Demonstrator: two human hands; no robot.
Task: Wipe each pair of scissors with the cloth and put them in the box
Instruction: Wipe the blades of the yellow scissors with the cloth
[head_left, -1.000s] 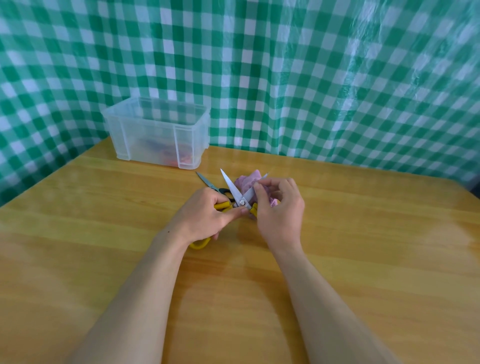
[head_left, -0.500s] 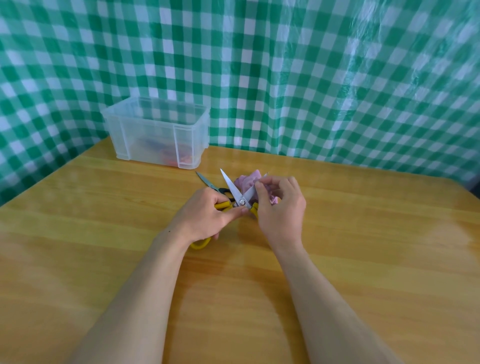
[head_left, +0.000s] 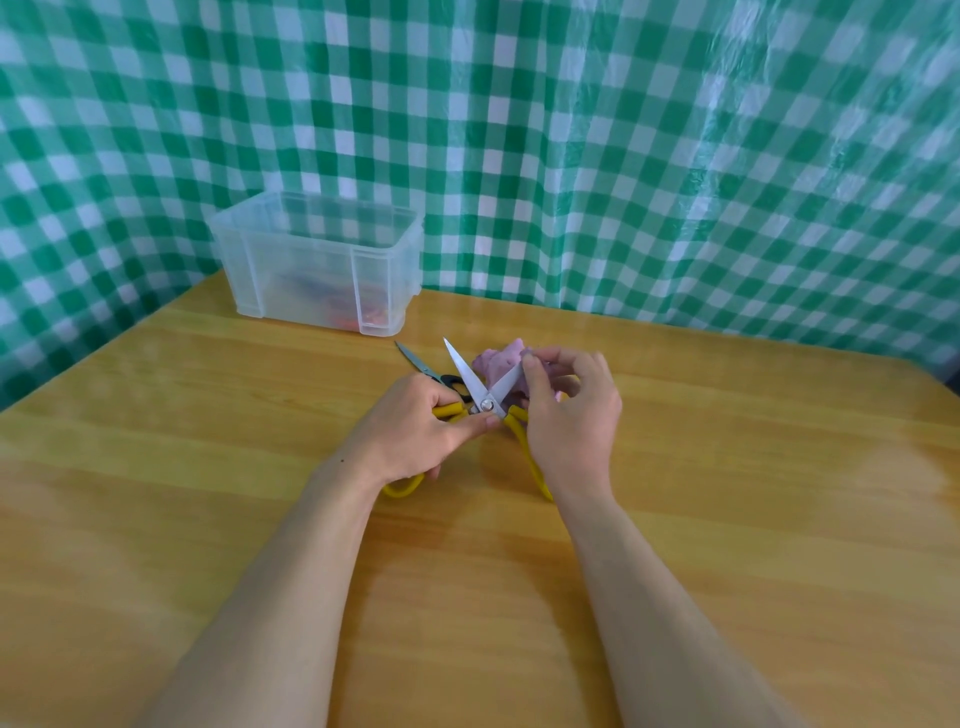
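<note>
Near the table's (head_left: 727, 467) middle, the left hand (head_left: 410, 436) grips one handle of the yellow scissors (head_left: 470, 379), blades spread; the right hand (head_left: 571, 415) pinches one blade against the pink cloth (head_left: 498, 364). Black scissors (head_left: 423, 368) lie just behind; the clear box (head_left: 311, 260) stands at the far left corner.

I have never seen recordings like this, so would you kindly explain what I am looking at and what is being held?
There is no machine here: a person works with bare hands, and the picture comes from a camera worn on the head, looking down. The left hand holds the yellow-handled scissors, blades spread. The right hand pinches one blade with the pink cloth. On the wooden table lie black-handled scissors and, further back, a clear plastic box with something red inside, too blurred to name.
</note>
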